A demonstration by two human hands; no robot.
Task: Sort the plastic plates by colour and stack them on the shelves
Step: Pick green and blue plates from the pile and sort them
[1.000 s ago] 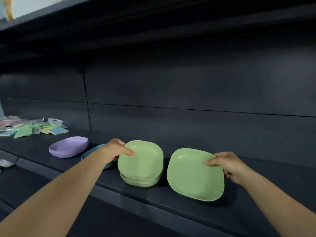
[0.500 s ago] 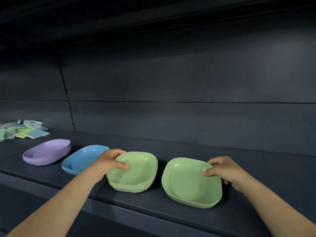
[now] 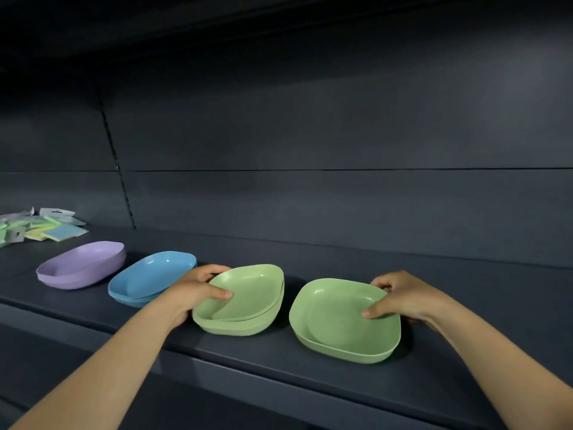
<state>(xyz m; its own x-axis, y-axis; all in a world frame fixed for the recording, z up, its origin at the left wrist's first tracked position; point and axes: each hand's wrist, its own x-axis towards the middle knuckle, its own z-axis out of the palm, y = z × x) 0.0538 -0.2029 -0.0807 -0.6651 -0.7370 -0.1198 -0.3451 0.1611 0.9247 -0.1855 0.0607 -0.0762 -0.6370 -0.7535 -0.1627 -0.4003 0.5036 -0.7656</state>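
Where you're working, it's a dark grey metal shelf (image 3: pixel 310 355) with a matching back panel (image 3: pixel 341 125) behind and another dark shelf overhead (lighting is dim, mostly from the right). A slotted upright (image 3: pixel 119 169) splits the back panel on the left. Far left on the shelf sits a loose pile of pastel packets (image 3: pixel 40 226), green, yellow and blue, some with hang tabs.

Four plate groups sit in a row along the shelf, all rounded-square, matte plastic, shallow with raised rims. Left to right: purple stack (image 3: pixel 82 264), blue stack (image 3: pixel 152 277), green stack (image 3: pixel 245 301), then more green plates (image 3: pixel 341 321) lying flat, apart from the stack beside them (two rims show there, exact count unclear).

Your left hand (image 3: pixel 193 293) pinches the left rim of the green stack's top plate, thumb inside, fingers curled round the far edge; that top plate sits tilted in the stack. Your right hand (image 3: pixel 403 296) pinches the right rim of the rightmost green plates, thumb on the inner face, fingers behind.
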